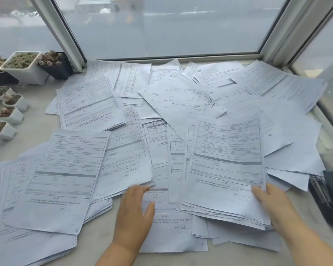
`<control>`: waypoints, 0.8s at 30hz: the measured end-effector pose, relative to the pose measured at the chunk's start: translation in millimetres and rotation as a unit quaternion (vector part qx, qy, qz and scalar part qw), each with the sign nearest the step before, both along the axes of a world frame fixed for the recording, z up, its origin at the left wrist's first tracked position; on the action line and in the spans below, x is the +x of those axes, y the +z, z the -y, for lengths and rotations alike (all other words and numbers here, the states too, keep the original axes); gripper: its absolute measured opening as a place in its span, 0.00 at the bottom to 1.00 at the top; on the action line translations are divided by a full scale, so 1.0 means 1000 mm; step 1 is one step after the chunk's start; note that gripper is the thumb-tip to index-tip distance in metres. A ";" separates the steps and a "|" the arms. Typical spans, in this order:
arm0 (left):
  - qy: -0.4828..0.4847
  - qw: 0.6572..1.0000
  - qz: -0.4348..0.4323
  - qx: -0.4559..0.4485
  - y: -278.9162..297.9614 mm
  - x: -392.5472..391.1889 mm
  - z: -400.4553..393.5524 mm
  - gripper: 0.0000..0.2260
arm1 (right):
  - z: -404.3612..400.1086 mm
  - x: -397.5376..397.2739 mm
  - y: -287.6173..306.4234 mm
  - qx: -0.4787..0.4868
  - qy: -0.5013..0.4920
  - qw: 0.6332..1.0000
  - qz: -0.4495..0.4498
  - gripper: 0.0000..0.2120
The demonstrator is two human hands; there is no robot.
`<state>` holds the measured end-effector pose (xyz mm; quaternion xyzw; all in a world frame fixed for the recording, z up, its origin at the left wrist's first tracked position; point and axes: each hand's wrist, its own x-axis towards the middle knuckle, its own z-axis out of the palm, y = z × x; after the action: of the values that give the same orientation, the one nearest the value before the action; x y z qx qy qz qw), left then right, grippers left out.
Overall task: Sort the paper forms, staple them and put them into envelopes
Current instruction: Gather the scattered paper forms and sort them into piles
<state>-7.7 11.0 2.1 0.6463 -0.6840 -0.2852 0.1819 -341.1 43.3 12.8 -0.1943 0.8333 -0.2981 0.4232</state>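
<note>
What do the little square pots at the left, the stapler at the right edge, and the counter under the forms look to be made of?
White pots: likely matte plastic, thin even rims.
Stapler: dark casing, probably plastic, with glinting metal inside.
Counter: pale, faintly mottled, stone or stone-look laminate; cannot tell which.

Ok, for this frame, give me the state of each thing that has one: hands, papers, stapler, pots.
left hand: open, fingers resting on the loose forms
right hand: holds the lower right edge of a stack of forms
stack of forms: gathered, roughly squared, lifted at the near edge
loose forms: spread unsorted, overlapping across the sill
stapler: lying at the right edge, untouched
plant pots: upright, standing at the left
</note>
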 end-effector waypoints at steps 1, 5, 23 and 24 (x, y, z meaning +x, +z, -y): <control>-0.003 0.999 0.031 -0.022 -0.004 0.007 0.004 0.20 | -0.001 -0.007 0.000 0.003 0.000 0.999 0.032 0.06; -0.007 0.992 0.129 0.014 -0.014 0.023 0.030 0.37 | 0.006 -0.007 -0.003 0.026 -0.018 0.983 0.179 0.12; 0.175 0.983 -0.049 -0.008 -0.015 0.068 0.072 0.11 | 0.069 0.069 0.001 -0.012 0.079 0.988 0.131 0.15; 0.227 0.968 -0.103 -0.025 -0.012 0.069 0.070 0.13 | 0.070 0.074 0.001 -0.010 0.082 0.985 0.155 0.16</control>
<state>61.0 -58.8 -10.3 0.7472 -0.5039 -0.2841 0.3273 -267.5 -26.8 13.9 -0.2178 0.7359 -0.2972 0.5680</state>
